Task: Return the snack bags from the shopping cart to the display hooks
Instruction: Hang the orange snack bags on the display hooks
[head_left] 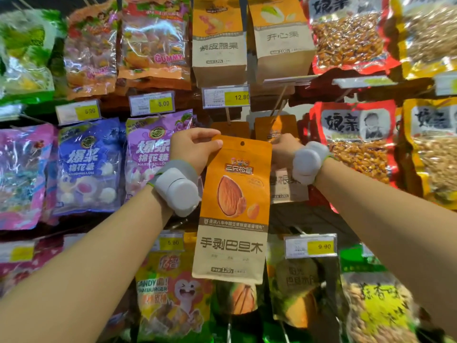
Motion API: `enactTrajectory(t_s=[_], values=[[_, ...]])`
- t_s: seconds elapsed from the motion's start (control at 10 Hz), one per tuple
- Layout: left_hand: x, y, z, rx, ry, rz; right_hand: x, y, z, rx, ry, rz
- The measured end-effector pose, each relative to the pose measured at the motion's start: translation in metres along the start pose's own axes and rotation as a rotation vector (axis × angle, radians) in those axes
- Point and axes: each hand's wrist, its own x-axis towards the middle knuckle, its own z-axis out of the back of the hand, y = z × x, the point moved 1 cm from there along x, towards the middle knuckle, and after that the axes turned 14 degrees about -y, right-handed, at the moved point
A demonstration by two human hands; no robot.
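An orange and kraft almond snack bag [233, 209] hangs upright in front of the display, its hang hole near the top edge. My left hand [195, 147] pinches the bag's top left corner. My right hand [282, 148] reaches behind the bag's top right corner, where its fingers curl on the top of a similar kraft bag [284, 184] hanging on a hook. Thin metal display hooks [278, 102] slant down just above both hands. The shopping cart is out of view.
Hanging snack bags fill the wall: purple marshmallow bags [146, 154] at left, kraft nut bags [218, 43] above, red seed bags [358, 142] at right, candy bags [170, 293] below. Yellow price tags [226, 96] stick out on rails between rows.
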Motion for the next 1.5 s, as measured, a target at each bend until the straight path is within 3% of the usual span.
enactTrajectory(t_s=[0.1,0.2,0.3,0.5,0.7,0.8,1.1,1.2,1.5], values=[[-0.008,-0.006,0.007,-0.02,-0.039,0.028,-0.023,-0.007,0.004,0.459,0.236,-0.193],[-0.017,-0.012,0.011,-0.03,-0.116,0.07,-0.038,-0.021,0.001,0.628,0.489,-0.25],[-0.024,-0.015,0.012,-0.097,-0.206,0.163,-0.055,-0.027,0.001,0.74,0.573,-0.264],[-0.034,-0.015,0.02,-0.183,-0.343,0.222,-0.101,-0.036,-0.006,0.628,0.807,-0.143],[-0.028,-0.012,0.033,-0.22,-0.377,0.297,-0.131,-0.054,-0.016,0.571,0.851,-0.144],[-0.022,0.0,0.037,-0.072,-0.309,0.243,-0.131,-0.06,-0.017,0.588,0.787,-0.164],[-0.016,-0.008,0.019,-0.029,-0.153,0.304,-0.105,-0.065,-0.004,0.579,0.635,-0.234],[-0.005,-0.013,0.009,0.041,-0.117,0.211,-0.092,-0.064,-0.006,0.529,0.563,-0.248],[0.044,-0.053,-0.001,-0.177,-0.107,0.332,-0.061,-0.044,-0.006,0.47,0.479,-0.236]])
